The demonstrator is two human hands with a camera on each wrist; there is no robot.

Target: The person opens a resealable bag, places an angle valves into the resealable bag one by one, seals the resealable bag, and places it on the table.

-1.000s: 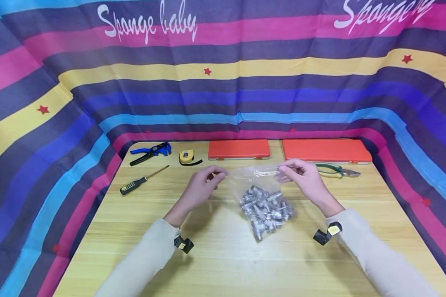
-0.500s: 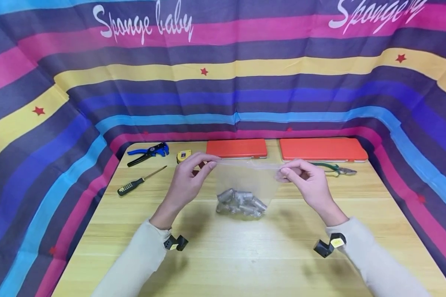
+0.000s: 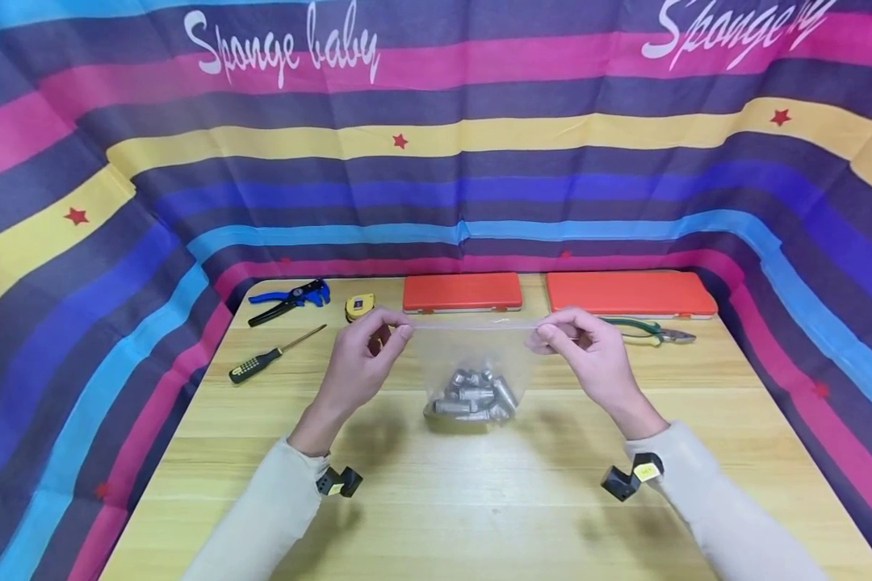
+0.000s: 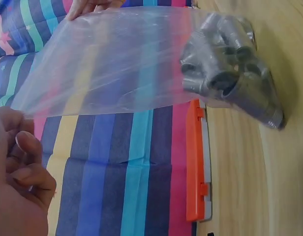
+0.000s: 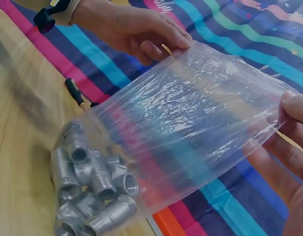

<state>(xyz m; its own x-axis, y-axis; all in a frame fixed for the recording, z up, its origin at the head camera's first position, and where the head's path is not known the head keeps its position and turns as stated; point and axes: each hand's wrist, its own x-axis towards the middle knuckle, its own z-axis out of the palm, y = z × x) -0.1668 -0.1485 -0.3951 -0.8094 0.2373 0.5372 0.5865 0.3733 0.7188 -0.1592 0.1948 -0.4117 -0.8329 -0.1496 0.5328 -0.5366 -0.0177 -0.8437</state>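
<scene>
Two hands hold one clear plastic bag (image 3: pixel 472 359) stretched between them at the middle of the head view. The left hand (image 3: pixel 356 367) pinches the bag's upper left corner in its fingers (image 3: pixel 396 332); the right hand (image 3: pixel 589 355) pinches the upper right corner the same way, so the top edge runs taut and level between them. A cluster of grey metal pipe fittings (image 3: pixel 471 397) sags in the bag's bottom, which rests on the bench (image 3: pixel 436 500) or hangs just above it; which one cannot be told.

Most of the wooden bench in the lower half of the frame lies bare in front of the hands. Along its far edge, against the striped cloth (image 3: pixel 436 161), sit two orange cases (image 3: pixel 462 292), with green-handled pliers (image 3: pixel 650 331) just right of the right hand. Toward the upper left of the bench lie blue wire strippers (image 3: pixel 291 297), a yellow tape measure (image 3: pixel 360 305) and a black-handled screwdriver (image 3: pixel 272 355), all well apart from the bag.
</scene>
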